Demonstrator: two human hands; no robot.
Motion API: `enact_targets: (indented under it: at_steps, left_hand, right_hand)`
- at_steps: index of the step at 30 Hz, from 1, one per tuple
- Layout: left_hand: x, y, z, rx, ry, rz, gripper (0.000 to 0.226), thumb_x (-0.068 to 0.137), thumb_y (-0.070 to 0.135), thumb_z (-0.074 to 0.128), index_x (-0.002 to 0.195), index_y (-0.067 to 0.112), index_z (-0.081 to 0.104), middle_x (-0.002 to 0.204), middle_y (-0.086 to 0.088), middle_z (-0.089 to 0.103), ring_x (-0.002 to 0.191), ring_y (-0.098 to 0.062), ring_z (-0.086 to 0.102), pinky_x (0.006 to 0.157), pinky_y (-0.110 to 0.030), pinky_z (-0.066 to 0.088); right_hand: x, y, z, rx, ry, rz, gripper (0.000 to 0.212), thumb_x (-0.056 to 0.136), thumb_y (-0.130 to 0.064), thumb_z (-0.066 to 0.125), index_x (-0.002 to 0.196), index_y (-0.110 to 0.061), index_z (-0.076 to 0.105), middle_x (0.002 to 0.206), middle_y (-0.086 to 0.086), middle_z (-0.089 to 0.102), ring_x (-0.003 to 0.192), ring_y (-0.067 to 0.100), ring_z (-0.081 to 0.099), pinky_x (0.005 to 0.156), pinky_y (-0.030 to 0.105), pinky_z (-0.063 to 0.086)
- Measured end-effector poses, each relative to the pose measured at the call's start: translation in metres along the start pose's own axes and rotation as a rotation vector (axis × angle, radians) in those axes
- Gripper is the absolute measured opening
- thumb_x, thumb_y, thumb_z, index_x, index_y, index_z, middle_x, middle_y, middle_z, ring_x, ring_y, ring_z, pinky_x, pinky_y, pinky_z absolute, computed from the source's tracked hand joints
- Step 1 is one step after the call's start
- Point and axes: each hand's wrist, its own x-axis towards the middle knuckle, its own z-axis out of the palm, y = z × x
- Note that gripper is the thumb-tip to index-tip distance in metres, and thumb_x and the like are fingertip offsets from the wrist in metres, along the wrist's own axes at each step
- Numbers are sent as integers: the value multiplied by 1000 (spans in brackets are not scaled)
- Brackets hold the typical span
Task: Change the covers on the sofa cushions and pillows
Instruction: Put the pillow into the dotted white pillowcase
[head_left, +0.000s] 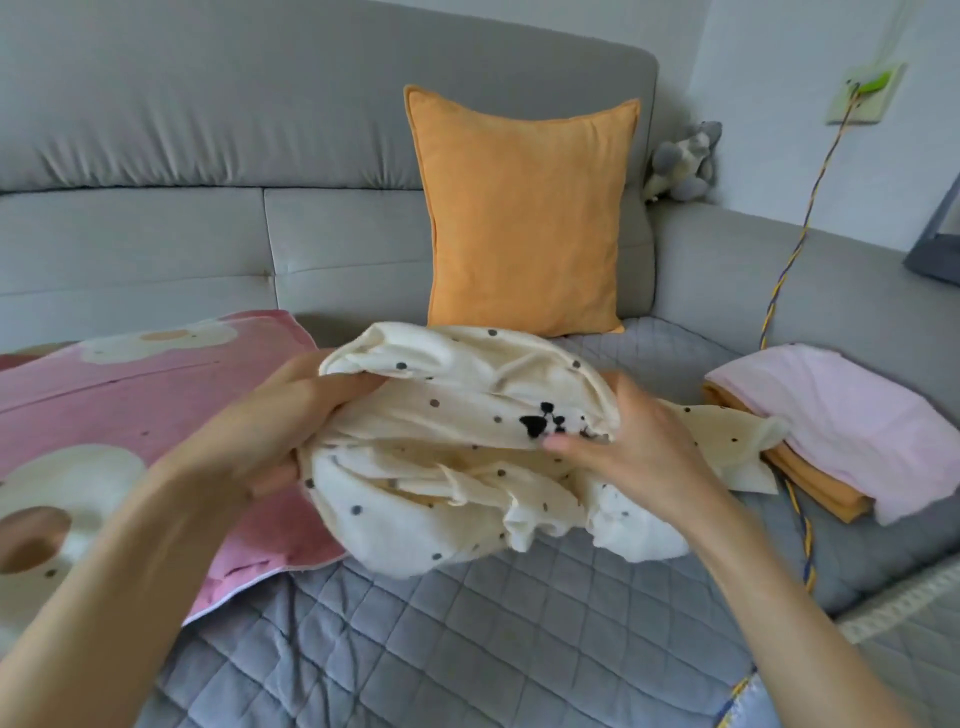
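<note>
One grey sofa (208, 130) fills the view, its seat under one grey quilted mat (441, 623). One pink pillow (156, 415) with cream flower shapes lies flat on the seat at nine o'clock. One orange cushion (524, 208) stands upright against the backrest at twelve o'clock. One cream cover (457, 467) with dark dots is bunched up at the centre, lifted over the mat between both hands. The left hand (270, 431) has its grip closed on the cover's left edge, fingers curled round the cloth. The right hand (628, 452) grips the right side, thumb pressed on the fabric. At three o'clock sits one stack of folded covers: a pale pink one (857, 431) on top of an orange one (810, 483). One yellow and blue cord (795, 249) runs down from a wall socket (862, 93). One small grey soft toy (685, 161) sits at one o'clock.
</note>
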Motion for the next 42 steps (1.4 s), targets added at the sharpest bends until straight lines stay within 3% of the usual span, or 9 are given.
enact_targets:
  at_steps: [3, 6, 14, 20, 24, 28, 34, 39, 42]
  left_hand:
    - [1, -5, -5, 691, -67, 87, 12, 79, 27, 73, 79, 28, 62, 64, 17, 67, 61, 5, 61, 53, -7, 43]
    - [12, -35, -5, 1343, 16, -12, 23, 75, 42, 73, 79, 28, 55, 65, 16, 52, 71, -14, 55, 66, -26, 43]
    - [9, -27, -11, 378, 25, -16, 25, 91, 0, 51, 86, 20, 66, 75, 5, 72, 71, -8, 68, 59, -18, 54]
    - [17, -35, -12, 1253, 25, -74, 28, 74, 49, 71, 80, 25, 58, 67, 12, 57, 63, -13, 54, 59, -27, 41]
    - [17, -34, -17, 1301, 436, 176, 29, 81, 8, 60, 59, 18, 44, 55, 3, 41, 49, -23, 35, 55, -32, 31]
    - [16, -18, -25, 1134, 454, 278, 30, 74, -12, 51, 97, 6, 62, 87, -10, 59, 70, -27, 48, 61, -32, 32]
    - [11, -19, -13, 683, 92, 1, 16, 88, 11, 59, 77, 22, 63, 65, 6, 64, 60, -4, 56, 53, -15, 45]
    - [15, -27, -7, 1272, 151, -29, 30, 71, 49, 72, 77, 27, 54, 69, 11, 55, 73, -22, 56, 65, -31, 40]
    - [15, -35, -16, 1424, 229, -42, 28, 74, 38, 72, 84, 17, 56, 74, -2, 55, 81, -34, 59, 69, -37, 46]
  right_hand:
    - [14, 11, -2, -91, 256, -66, 24, 87, -16, 59, 69, -23, 46, 71, -7, 45, 77, 26, 52, 52, 22, 27]
    - [17, 21, 9, 121, 14, 59, 21, 92, -10, 48, 72, -14, 53, 72, 4, 56, 73, 23, 54, 56, 23, 34]
    - [12, 8, 0, 252, -303, 72, 63, 61, -62, 73, 112, -30, 54, 105, -15, 63, 97, 4, 59, 82, 29, 47]
    - [30, 9, 25, -74, 425, 3, 17, 82, -14, 63, 68, -12, 54, 63, 5, 56, 66, 32, 57, 53, 30, 30]
    - [33, -10, 34, 20, 798, -288, 21, 74, -11, 45, 85, -6, 62, 81, 10, 59, 78, 28, 53, 62, 25, 27]
    - [42, -14, 35, 56, 599, -256, 16, 76, 6, 55, 90, -3, 60, 74, 10, 62, 70, 32, 55, 63, 30, 35]
    - [39, -13, 17, 321, 278, -109, 15, 84, -14, 60, 98, -10, 56, 77, -4, 56, 81, 22, 58, 65, 30, 41]
    - [25, -19, 17, 217, -7, 7, 70, 60, -59, 77, 113, -25, 45, 103, -12, 56, 94, 7, 54, 77, 32, 46]
    - [25, -19, 24, 15, 190, 6, 38, 76, -36, 74, 99, -17, 51, 85, -6, 55, 82, 19, 56, 64, 33, 40]
